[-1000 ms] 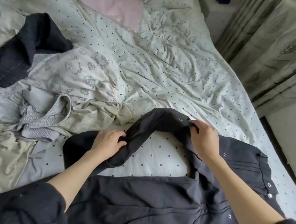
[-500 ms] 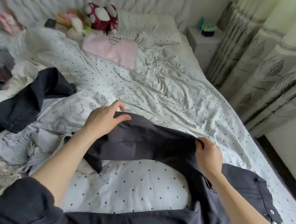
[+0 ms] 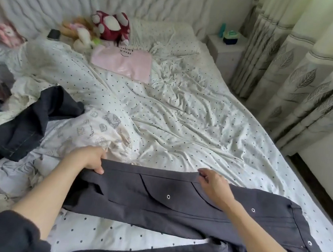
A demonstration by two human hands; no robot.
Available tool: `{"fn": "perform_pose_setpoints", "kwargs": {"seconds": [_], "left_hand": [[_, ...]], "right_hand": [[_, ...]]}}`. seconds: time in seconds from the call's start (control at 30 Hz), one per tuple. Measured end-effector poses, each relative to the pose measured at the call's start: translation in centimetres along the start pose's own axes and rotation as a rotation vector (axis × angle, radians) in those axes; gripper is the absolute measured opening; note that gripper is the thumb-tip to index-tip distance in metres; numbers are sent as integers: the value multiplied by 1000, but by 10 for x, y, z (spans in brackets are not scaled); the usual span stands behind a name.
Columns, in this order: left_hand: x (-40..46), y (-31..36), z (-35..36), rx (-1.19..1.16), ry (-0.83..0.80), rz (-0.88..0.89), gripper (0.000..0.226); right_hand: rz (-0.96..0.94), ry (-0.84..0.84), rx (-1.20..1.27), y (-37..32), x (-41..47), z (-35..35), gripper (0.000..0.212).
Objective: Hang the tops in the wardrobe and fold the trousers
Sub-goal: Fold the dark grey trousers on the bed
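A dark grey top (image 3: 173, 206) with metal snap buttons lies across the near part of the bed, its upper edge pulled straight between my hands. My left hand (image 3: 90, 159) grips the left end of that edge, fingers curled under the cloth. My right hand (image 3: 211, 182) pinches the edge further right, near a curved seam. To the left a heap holds dark navy trousers (image 3: 28, 123), a white printed garment (image 3: 97, 129) and pale crumpled clothes (image 3: 13, 171).
The bed (image 3: 183, 117) has a white dotted sheet. A pink bag (image 3: 122, 63), soft toys (image 3: 110, 25) and a pillow (image 3: 162, 35) lie at its head. A white nightstand (image 3: 225, 48) and leaf-patterned curtains (image 3: 300, 78) stand at the right, by the floor gap.
My hands have lifted the top's edge and drawn it out straight and flat across the bed. The view has tilted up, showing the head of the bed.
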State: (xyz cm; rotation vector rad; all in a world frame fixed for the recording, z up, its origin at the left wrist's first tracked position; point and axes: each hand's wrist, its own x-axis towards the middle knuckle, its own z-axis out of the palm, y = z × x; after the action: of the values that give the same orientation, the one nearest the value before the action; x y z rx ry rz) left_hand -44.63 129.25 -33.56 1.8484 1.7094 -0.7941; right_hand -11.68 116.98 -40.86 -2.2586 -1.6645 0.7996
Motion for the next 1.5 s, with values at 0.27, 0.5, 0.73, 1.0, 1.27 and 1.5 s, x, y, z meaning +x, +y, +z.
{"fn": "perform_pose_setpoints", "kwargs": {"seconds": [0.27, 0.5, 0.73, 1.0, 1.27, 1.5], "left_hand": [[37, -34, 87, -59, 324, 56, 29], [29, -108, 140, -242, 760, -79, 63], [34, -139, 143, -886, 827, -304, 20], [-9, -177, 95, -2031, 1063, -218, 5], [-20, -200, 170, -2337, 806, -556, 36], [-42, -199, 238, -2113, 547, -512, 17]], "right_hand": [[-220, -166, -262, -43, 14, 59, 49], [-519, -227, -313, -140, 33, 130, 51], [-670, -278, -391, -241, 43, 192, 47], [-597, 155, 100, -266, 47, 156, 28], [-485, 84, -189, -269, 24, 165, 58], [-756, -15, -370, -216, -66, 237, 69]]}}
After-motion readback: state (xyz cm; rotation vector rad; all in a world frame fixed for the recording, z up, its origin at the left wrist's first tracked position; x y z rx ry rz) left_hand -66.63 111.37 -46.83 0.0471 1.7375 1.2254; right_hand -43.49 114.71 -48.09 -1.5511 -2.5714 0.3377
